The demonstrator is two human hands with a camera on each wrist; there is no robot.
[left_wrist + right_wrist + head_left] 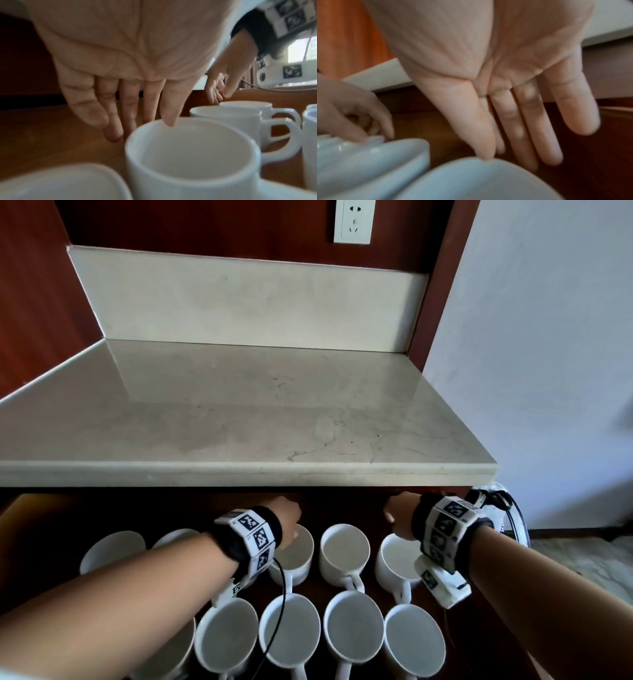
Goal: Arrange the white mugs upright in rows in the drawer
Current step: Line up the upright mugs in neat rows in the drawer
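- Both hands, left (120,54) and right (496,60), reached into the drawer (42,128) with straight fingers, holding nothing.
- Best nudge the back-row mugs (345,553) gently, keeping handles aligned.

We see mugs (345,553) standing in two rows in the drawer (342,501), under the counter (239,422) edge.

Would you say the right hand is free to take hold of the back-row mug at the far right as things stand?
Probably yes. The right hand hovers open just behind that mug, fingers straight and holding nothing, thumb near its rim. Nothing lies between them; the counter edge overhangs the hand but does not block it.
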